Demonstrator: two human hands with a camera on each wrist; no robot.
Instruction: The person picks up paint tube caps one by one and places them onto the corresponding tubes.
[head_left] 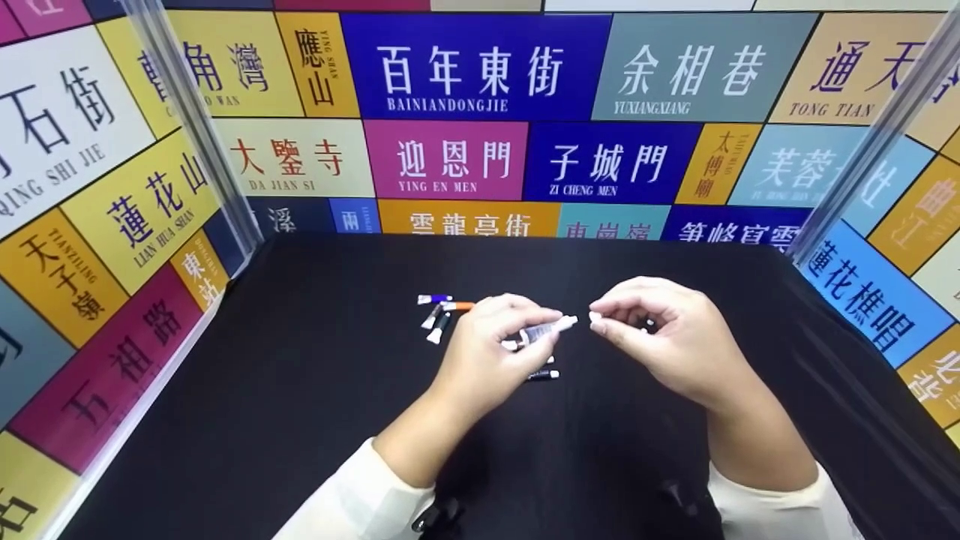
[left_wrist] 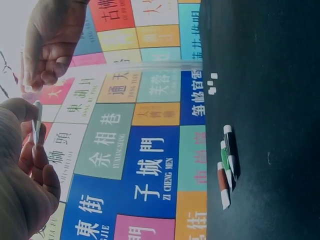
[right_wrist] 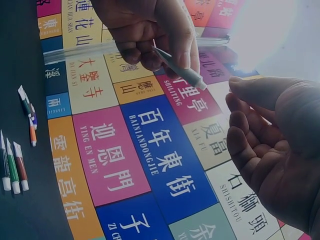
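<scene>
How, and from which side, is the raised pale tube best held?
By the body behind its white tip, pinched from the person's left, as the left hand holds it. The pale tube thins toward its tail, and the tip points toward the right hand, so this should leave the tip reachable.

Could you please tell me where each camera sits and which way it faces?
Head: on the head, facing forward and down over the table; left hand, right hand, sleeves show.
Left wrist: on that wrist, facing tube and wall; both hands show.
Right wrist: on that wrist, likewise; both hands show.
The wrist views share the tube.
</scene>
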